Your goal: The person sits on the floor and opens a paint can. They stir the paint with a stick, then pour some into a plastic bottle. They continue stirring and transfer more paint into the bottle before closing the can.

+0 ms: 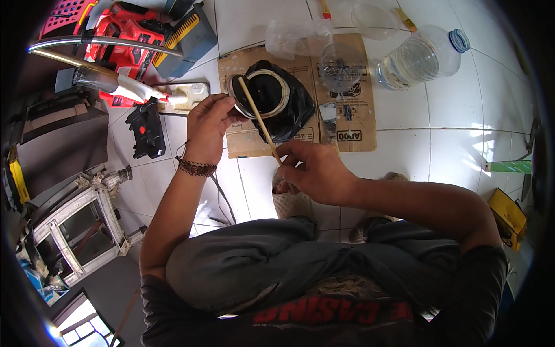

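Note:
My left hand [209, 118] pinches the edge of a round lid [237, 93], its face dark, tilted up at the left side of an open can. In my right hand [317, 172] is a thin wooden stick [263, 128], gripped near its lower end. The stick's far end lies across the lid. Black liquid or paint fills the can, whose pale rim [285, 95] is smeared. Around the can is a crumpled black plastic bag [302, 113].
Flattened cardboard [364, 130] lies under the can on white tiles. On it are a clear plastic tub [342, 69] and a clear plastic bag [298, 39]. A large clear bottle [413, 61] lies to the right. Red power tools [124, 43] and a metal ladder [55, 222] stand left.

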A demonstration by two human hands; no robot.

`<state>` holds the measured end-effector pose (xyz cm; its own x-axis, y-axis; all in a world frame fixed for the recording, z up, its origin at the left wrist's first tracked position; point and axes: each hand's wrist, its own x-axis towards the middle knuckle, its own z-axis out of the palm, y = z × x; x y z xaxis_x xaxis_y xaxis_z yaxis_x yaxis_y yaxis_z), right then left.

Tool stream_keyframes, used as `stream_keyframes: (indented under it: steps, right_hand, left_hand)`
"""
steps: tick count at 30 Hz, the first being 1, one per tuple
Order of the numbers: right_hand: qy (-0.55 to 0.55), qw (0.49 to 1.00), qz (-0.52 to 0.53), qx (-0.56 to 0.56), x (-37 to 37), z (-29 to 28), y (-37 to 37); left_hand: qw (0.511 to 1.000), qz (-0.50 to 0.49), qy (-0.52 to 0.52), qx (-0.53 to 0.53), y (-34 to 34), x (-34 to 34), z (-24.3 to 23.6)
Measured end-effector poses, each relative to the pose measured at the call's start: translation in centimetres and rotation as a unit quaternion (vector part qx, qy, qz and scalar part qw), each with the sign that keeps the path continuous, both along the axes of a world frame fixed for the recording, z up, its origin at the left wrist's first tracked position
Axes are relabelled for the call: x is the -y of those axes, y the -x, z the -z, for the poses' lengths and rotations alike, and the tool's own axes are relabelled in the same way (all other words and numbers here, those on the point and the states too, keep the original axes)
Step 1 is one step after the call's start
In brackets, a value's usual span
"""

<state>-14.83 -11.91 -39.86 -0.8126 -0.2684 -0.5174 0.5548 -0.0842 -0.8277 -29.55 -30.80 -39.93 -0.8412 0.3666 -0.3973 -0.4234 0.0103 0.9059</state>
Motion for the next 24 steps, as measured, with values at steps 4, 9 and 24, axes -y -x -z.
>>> stream_keyframes:
  steps: [4,9,24]
  right_hand:
    - [0.0,0.998,0.03,-0.06,0.9,0.8,-0.6]
    - [-0.007,0.995,0.044,-0.093,1.2,0.8,-0.5]
    - [-0.041,0.992,0.016,-0.122,1.5,1.6,-0.4]
  left_hand:
    - [1.0,0.007,0.011,-0.011,-0.1,0.0,-0.1]
    - [0.999,-0.007,0.033,-0.019,-0.3,-0.3,-0.1]
    - [0.998,-0.018,0.041,-0.033,-0.5,-0.2,0.1]
